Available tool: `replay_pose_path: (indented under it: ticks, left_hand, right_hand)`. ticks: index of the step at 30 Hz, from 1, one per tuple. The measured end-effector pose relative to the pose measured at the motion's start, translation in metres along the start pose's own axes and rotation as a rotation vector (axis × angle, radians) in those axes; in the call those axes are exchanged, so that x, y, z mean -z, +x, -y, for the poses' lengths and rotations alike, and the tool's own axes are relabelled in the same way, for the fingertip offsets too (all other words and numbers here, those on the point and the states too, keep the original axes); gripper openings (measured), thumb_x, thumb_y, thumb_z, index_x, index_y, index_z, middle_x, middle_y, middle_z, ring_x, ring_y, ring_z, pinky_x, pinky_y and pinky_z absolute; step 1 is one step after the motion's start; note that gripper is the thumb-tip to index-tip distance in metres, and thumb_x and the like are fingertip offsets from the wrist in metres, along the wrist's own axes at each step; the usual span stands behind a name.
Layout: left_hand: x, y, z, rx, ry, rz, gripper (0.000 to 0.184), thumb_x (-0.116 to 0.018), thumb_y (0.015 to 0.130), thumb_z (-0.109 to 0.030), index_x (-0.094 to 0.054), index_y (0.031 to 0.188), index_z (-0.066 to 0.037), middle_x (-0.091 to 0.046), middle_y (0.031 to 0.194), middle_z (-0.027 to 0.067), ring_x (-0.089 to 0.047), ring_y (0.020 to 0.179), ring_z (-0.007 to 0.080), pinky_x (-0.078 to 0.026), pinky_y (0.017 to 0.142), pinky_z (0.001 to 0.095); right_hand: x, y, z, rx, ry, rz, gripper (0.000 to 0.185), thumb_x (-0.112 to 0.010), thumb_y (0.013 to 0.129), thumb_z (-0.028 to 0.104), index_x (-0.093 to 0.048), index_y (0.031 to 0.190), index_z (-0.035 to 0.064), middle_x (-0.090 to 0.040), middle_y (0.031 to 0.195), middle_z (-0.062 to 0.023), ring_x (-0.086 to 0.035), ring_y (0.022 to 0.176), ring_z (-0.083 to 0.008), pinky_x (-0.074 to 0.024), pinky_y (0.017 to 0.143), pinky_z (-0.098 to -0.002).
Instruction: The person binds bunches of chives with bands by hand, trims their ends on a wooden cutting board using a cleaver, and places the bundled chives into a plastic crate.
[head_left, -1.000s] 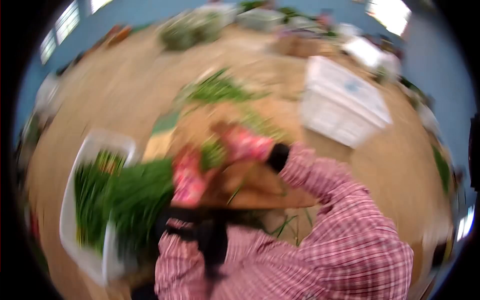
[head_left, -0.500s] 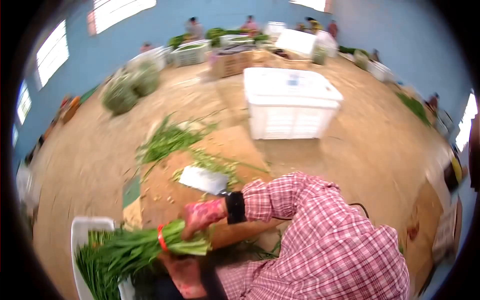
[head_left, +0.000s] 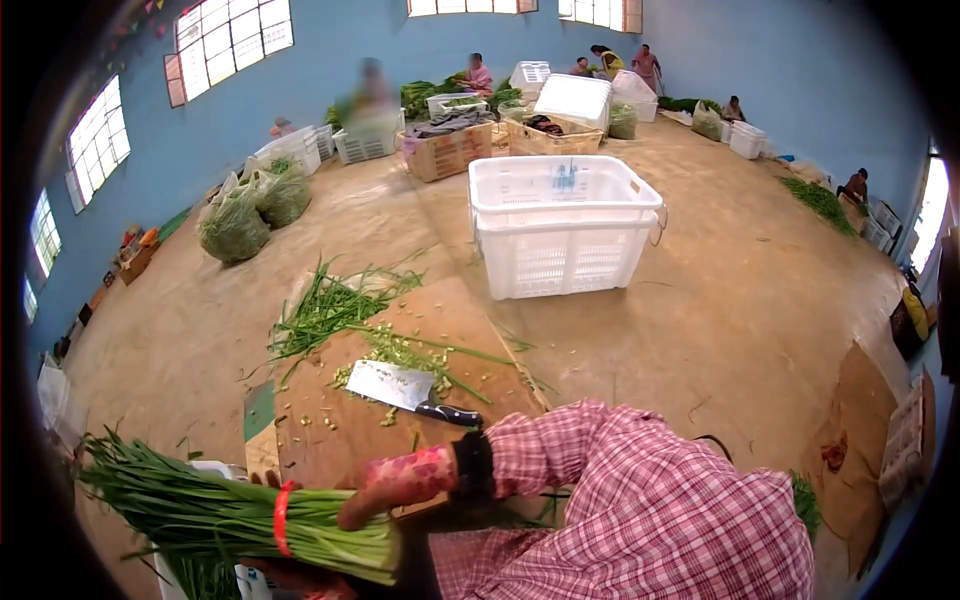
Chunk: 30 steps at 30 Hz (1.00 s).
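A thick bundle of long green leafy stalks, like garlic chives (head_left: 190, 500), is bound with a red band (head_left: 282, 520). My left hand (head_left: 295, 577) supports it from below; its fingertips show behind the bundle's upper edge, and the palm is hidden. My right hand (head_left: 375, 500) grips the pale cut ends at the right. Beyond my hands, a cleaver (head_left: 390, 384) with a black handle lies on the wooden board (head_left: 320, 400). Chopped stalk bits (head_left: 400, 350) are scattered around the blade.
Below the bundle stands a white crate (head_left: 170, 575) with more greens. Loose green stalks (head_left: 330, 315) lie past the board. A stacked white crate (head_left: 560, 250) stands ahead on the floor. Filled plastic bags (head_left: 235, 225) sit at left. Several people work along the far wall.
The bundle has come up from over the crate, its leaves now reaching further left. My right hand has moved lower in view, still on the cut ends. The view has shifted slightly.
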<state>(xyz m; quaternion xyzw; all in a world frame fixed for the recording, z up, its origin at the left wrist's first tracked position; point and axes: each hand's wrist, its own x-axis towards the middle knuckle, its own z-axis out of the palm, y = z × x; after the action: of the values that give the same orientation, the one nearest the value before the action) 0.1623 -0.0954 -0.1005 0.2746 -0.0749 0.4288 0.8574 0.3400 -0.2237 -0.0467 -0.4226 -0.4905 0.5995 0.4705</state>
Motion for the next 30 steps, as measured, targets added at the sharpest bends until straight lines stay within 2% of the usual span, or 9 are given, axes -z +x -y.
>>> replay_pose_path:
  ticks: [1, 2, 4, 7, 9, 10, 13, 19, 30]
  left_hand:
    - [-0.015, -0.002, -0.005, -0.064, -0.033, -0.073, 0.076, -0.063, 0.089, -0.057, -0.039, 0.149, -0.015, -0.050, 0.142, 0.0107, -0.049, 0.127, 0.0211, -0.037, 0.112, 0.0369]
    - [0.021, 0.002, -0.043, -0.124, 0.575, -0.108, 0.089, -0.028, 0.091, -0.071, -0.031, 0.152, -0.006, -0.041, 0.151, 0.0185, -0.041, 0.137, 0.0355, -0.027, 0.116, 0.0556]
    - [0.050, -0.006, -0.027, -0.197, 0.503, -0.157, 0.070, -0.063, 0.090, -0.052, -0.045, 0.142, -0.009, -0.053, 0.136, 0.0200, -0.052, 0.123, 0.0293, -0.041, 0.107, 0.0463]
    - [-0.013, -0.039, -0.102, 0.254, -0.071, -0.156, 0.056, -0.059, 0.095, -0.043, -0.055, 0.129, 0.000, -0.060, 0.130, 0.0181, -0.058, 0.117, 0.0336, -0.044, 0.103, 0.0521]
    - [0.045, -0.084, -0.113, -0.303, 0.178, -0.435, 0.038, -0.051, 0.102, -0.023, -0.054, 0.134, -0.004, -0.059, 0.134, 0.0106, -0.054, 0.123, 0.0237, -0.038, 0.111, 0.0400]
    - [0.021, -0.084, -0.116, -0.284, 0.461, -0.673, 0.038, -0.055, 0.100, -0.019, -0.054, 0.135, -0.004, -0.059, 0.133, 0.0063, -0.053, 0.123, 0.0215, -0.038, 0.109, 0.0374]
    - [0.073, -0.082, -0.113, -0.492, 0.555, -0.692, 0.038, -0.052, 0.100, -0.018, -0.055, 0.137, -0.009, -0.061, 0.131, 0.0097, -0.062, 0.111, 0.0206, -0.050, 0.098, 0.0363]
    - [0.077, -0.124, -0.123, -0.588, 0.482, -1.012, 0.033, -0.067, 0.085, -0.009, -0.065, 0.116, 0.003, -0.067, 0.114, 0.0106, -0.066, 0.103, 0.0239, -0.053, 0.091, 0.0360]
    - [0.115, -0.156, -0.120, -0.634, 0.569, -1.071, 0.030, -0.069, 0.085, -0.009, -0.068, 0.111, 0.007, -0.068, 0.112, 0.0105, -0.066, 0.099, 0.0209, -0.052, 0.092, 0.0344]
  right_hand:
    - [-0.006, 0.012, -0.002, 0.041, 0.022, 0.063, 0.053, -0.066, 0.090, 0.032, -0.058, 0.128, -0.0039, -0.068, 0.116, -0.0091, -0.061, 0.106, -0.0153, -0.0449, 0.095, -0.0304]
    - [-0.011, 0.023, 0.002, 0.031, -0.039, 0.086, 0.052, -0.067, 0.090, 0.032, -0.059, 0.127, -0.0028, -0.069, 0.115, -0.0083, -0.061, 0.105, -0.0148, -0.0451, 0.094, -0.0303]
    - [-0.023, 0.041, 0.003, 0.008, -0.285, 0.040, 0.047, -0.065, 0.091, 0.034, -0.063, 0.125, 0.0012, -0.071, 0.109, -0.0066, -0.063, 0.100, -0.0141, -0.0457, 0.090, -0.0303]
    - [-0.026, 0.085, -0.024, 0.293, -0.222, 0.169, 0.050, -0.058, 0.098, 0.024, -0.047, 0.140, -0.0013, -0.063, 0.108, -0.0076, -0.060, 0.087, -0.0166, -0.0485, 0.070, -0.0243]
    - [-0.056, 0.111, 0.013, 0.227, -0.276, 0.181, 0.058, -0.062, 0.094, 0.021, -0.041, 0.143, -0.0034, -0.059, 0.129, -0.0150, -0.055, 0.121, -0.0244, -0.0443, 0.102, -0.0341]
    - [-0.060, 0.145, -0.012, 0.235, -0.279, 0.178, 0.064, -0.065, 0.092, 0.021, -0.039, 0.143, -0.0063, -0.056, 0.134, -0.0203, -0.053, 0.125, -0.0265, -0.0425, 0.104, -0.0354]
    - [-0.105, 0.209, -0.034, 0.216, -0.324, 0.204, 0.087, -0.078, 0.080, 0.026, -0.032, 0.146, -0.0086, -0.059, 0.130, -0.0206, -0.056, 0.119, -0.0241, -0.0441, 0.101, -0.0325]
    - [-0.147, 0.255, -0.102, -0.126, 0.267, 0.258, 0.053, -0.071, 0.086, 0.009, -0.050, 0.133, -0.0064, -0.070, 0.103, -0.0095, -0.066, 0.087, -0.0162, -0.0527, 0.081, -0.0283]
    - [-0.133, 0.283, -0.148, -0.141, 0.066, 0.178, 0.058, -0.070, 0.093, 0.025, -0.048, 0.136, -0.0068, -0.063, 0.121, -0.0097, -0.059, 0.107, -0.0163, -0.0467, 0.094, -0.0284]
